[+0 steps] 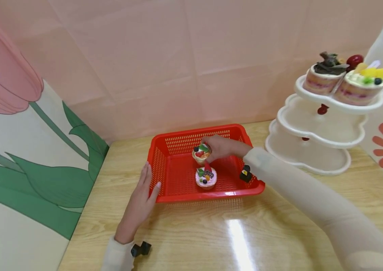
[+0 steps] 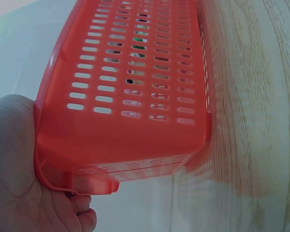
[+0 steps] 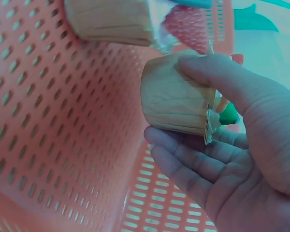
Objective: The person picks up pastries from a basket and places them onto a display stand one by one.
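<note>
A red plastic basket with slotted walls stands on the wooden table. My left hand rests against its left rim near the front corner, with its fingers lying nearly straight along it. Inside the basket, my right hand holds a fruit-topped cupcake between thumb and fingers. From the right wrist, the cupcake's tan paper cup shows, tilted on its side in that view. A second cupcake, with pink cream and berries, sits in the basket, in front of the held one.
A white three-tier stand stands on the right. Its top tier carries a chocolate-topped cake cup and a fruit-topped cake cup. A pink wall covering hangs behind the table.
</note>
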Available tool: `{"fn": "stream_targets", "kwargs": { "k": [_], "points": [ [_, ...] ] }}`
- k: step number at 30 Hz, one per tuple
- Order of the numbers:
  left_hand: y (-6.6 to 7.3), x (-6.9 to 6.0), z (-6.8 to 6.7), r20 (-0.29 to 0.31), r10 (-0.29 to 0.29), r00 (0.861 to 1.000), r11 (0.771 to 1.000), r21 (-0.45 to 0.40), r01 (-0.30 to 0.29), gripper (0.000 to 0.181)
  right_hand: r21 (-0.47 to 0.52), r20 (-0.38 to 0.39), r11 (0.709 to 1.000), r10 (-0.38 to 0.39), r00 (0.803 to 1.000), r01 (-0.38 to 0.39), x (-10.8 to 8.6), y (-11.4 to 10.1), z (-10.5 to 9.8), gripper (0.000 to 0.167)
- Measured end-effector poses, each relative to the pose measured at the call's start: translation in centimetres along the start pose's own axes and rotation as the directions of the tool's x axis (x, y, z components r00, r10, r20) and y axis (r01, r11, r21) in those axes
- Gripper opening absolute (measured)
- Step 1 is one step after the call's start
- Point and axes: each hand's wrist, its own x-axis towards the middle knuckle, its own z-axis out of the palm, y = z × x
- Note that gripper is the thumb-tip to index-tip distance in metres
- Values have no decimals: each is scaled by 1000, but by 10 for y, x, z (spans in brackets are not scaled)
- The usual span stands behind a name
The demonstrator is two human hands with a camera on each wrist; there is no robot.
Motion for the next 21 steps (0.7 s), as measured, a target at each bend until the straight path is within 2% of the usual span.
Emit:
{"fn": "stream_targets", "kwargs": {
  "k": [7,14,21],
  "points": [
    [0,1,-1,5,-1,1000,1000,-3,1,75,42,-50,998,-40,998,42,-6,-2,-7,58],
    [1,2,-1,1,4,1000,1000,5,-4,75,79,-84,997,-9,996,16,-14,-7,-19,62],
    [1,1,-1,8,-9,1000,1000,9,9,75,77,-149,996,-27,988,39,-23,-12,-33,60]
  ]
}}
